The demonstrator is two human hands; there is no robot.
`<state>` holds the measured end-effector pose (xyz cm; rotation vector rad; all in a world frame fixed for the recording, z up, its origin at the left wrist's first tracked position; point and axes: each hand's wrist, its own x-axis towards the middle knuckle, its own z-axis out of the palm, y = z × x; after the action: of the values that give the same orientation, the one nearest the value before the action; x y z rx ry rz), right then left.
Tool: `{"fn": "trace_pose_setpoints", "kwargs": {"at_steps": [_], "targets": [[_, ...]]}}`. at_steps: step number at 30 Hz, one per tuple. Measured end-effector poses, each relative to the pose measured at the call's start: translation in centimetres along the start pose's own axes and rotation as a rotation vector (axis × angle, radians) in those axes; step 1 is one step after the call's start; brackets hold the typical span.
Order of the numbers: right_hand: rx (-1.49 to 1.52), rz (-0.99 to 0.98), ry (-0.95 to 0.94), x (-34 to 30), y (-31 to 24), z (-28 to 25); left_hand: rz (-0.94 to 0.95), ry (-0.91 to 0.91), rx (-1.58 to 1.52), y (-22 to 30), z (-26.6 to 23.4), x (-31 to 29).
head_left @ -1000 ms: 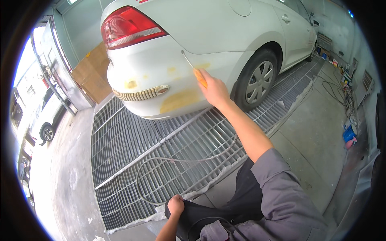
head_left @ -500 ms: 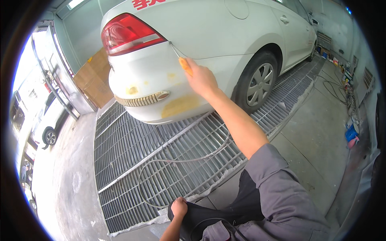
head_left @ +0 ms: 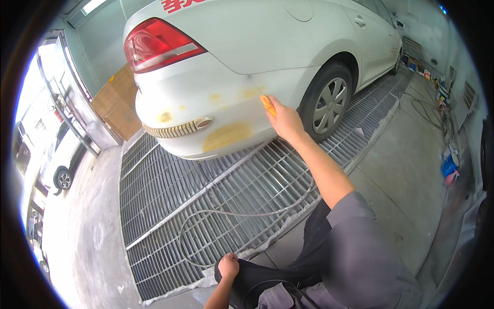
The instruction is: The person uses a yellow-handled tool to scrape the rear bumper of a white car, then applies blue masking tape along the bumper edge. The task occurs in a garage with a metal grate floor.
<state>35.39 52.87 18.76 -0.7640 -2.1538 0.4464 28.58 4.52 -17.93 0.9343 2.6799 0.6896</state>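
My right hand (head_left: 284,118) is closed around the orange handle of a thin-shafted tool (head_left: 267,104), a pick or a screwdriver. The metal shaft points up and left. Its tip meets the seam between the white car's (head_left: 267,41) rear bumper (head_left: 180,92) and side panel, ahead of the red tail light (head_left: 159,45). Yellowish patches (head_left: 227,135) mark the bumper around a ribbed gold-coloured trim piece (head_left: 177,127). Low in the view, my left hand (head_left: 229,265) rests closed at my dark-trousered knee, with no tool showing in it.
A metal floor grating (head_left: 206,190) lies under the car, crossed by a looping grey hose (head_left: 231,212). Brown cardboard (head_left: 114,105) leans behind the bumper. Cans and a blue container (head_left: 450,164) line the right wall. Another white car (head_left: 64,159) stands at the left.
My right hand has moved right and down with the tool, its tip going from beside the tail light along the seam toward the rear wheel. My left hand has stayed put.
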Motion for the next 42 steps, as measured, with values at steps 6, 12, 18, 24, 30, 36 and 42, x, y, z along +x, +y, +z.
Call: {"fn": "trace_pose_setpoints", "kwargs": {"at_steps": [6,12,18,24,30,36,42], "targets": [[-0.085,0.147,0.009,-0.3,3.8,-1.7,0.008,-0.006,0.014,-0.2,0.4,0.2],[-0.069,0.216,0.149,0.7,9.5,-3.2,0.011,-0.007,-0.005,0.1,0.2,0.3],[-0.116,0.279,0.231,2.2,13.3,-5.8,0.003,-0.011,0.015,0.5,0.3,0.5],[-0.114,0.368,0.198,3.5,15.4,-6.9,-0.001,-0.003,0.013,0.7,0.3,0.7],[-0.149,0.398,0.246,4.9,18.4,-7.6,0.011,-0.009,0.04,0.6,0.6,0.7],[-0.178,0.432,0.264,5.7,20.2,-8.6,-0.012,-0.008,0.041,0.9,0.7,0.7],[-0.143,0.393,0.258,4.7,18.6,-9.4,-0.001,0.007,0.033,1.4,0.7,0.9]]}}
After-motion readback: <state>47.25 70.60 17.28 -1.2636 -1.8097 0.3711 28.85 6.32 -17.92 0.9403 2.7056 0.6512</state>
